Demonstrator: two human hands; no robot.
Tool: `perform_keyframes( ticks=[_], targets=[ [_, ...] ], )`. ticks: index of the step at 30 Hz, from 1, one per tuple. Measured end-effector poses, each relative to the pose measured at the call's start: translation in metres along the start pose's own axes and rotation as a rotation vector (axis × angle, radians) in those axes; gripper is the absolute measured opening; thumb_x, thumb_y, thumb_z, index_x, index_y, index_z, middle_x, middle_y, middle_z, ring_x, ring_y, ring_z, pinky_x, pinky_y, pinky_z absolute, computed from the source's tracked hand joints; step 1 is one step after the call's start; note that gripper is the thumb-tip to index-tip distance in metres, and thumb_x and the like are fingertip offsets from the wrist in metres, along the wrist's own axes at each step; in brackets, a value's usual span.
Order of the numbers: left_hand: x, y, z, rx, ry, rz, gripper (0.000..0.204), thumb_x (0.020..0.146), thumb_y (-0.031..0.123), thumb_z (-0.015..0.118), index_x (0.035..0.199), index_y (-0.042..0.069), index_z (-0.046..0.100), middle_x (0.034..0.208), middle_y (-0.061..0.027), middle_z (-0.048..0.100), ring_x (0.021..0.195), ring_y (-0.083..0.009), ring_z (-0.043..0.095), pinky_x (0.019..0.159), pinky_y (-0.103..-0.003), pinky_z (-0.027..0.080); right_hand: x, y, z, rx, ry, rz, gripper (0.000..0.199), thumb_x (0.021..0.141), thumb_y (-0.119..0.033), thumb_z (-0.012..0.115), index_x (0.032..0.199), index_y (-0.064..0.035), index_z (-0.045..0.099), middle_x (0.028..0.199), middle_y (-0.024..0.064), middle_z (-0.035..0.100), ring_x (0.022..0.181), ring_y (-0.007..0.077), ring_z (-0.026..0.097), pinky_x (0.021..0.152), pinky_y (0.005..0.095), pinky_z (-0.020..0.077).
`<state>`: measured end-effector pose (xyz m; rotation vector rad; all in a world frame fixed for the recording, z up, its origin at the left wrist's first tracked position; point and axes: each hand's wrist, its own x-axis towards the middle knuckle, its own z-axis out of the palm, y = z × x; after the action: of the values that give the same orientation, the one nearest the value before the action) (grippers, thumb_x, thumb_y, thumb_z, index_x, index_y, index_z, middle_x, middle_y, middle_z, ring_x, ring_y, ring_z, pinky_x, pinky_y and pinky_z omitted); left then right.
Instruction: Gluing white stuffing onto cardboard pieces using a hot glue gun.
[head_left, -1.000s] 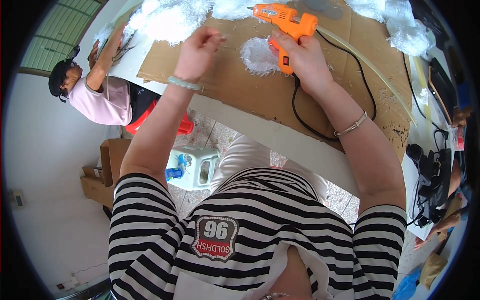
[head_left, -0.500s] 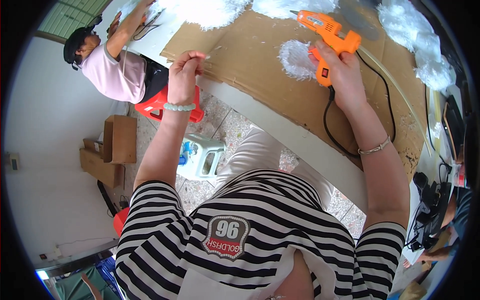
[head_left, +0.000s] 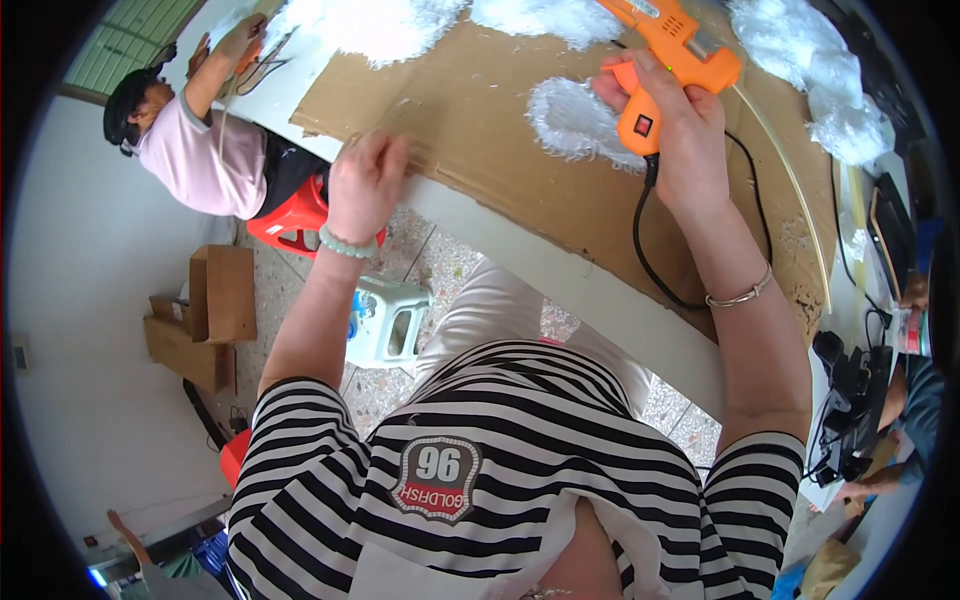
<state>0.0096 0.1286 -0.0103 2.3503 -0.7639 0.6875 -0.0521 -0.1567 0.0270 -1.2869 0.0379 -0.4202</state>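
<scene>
left hand (head_left: 366, 185): my arm stretched forward, fingers curled, palm down, bead bracelet on wrist
right hand (head_left: 672, 140): my arm stretched forward, fingers wrapped in a closed grip, bangle on wrist

glue gun (head_left: 668, 60): glossy orange plastic
cardboard sheet (head_left: 520, 170): matt brown, rough
fluffy piece (head_left: 575, 120): white, fibrous
worktop (head_left: 560, 275): smooth white edge
stool (head_left: 395, 320): pale plastic

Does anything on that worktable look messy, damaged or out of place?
Nothing looks broken. The cardboard sheet shows pale smears and stray white wisps, and loose white fluff lies heaped along its far edge. The right hand holds an orange glue gun; its black cord hangs over the table edge.
</scene>
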Motion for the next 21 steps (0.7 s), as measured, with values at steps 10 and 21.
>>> perform_keyframes(
  ticks=[10,21],
  targets=[
    [0.028,0.022,0.021,-0.033,0.052,0.227,0.010,0.084,0.009,0.059,0.078,0.002,0.062,0.063,-0.0166,0.056,0.057,-0.0319,0.055,0.055,-0.038,0.045,0.013,-0.064,-0.009,0.178,0.298,-0.283,0.013,0.091,-0.012,0.053,0.098,-0.0022,0.056,0.079,0.0059,0.060,0.069,0.0140,0.058,0.064,0.0278,0.0512],
    [0.094,0.055,0.064,0.004,-0.296,0.277,0.039,0.074,0.044,0.069,0.092,0.009,0.069,0.074,-0.0117,0.066,0.076,-0.0287,0.063,0.067,-0.039,0.051,0.036,-0.052,-0.050,0.186,0.400,-0.301,0.012,0.091,-0.013,0.054,0.093,-0.0006,0.056,0.078,0.0070,0.060,0.063,0.0146,0.056,0.060,0.0287,0.0510]
  ],
)
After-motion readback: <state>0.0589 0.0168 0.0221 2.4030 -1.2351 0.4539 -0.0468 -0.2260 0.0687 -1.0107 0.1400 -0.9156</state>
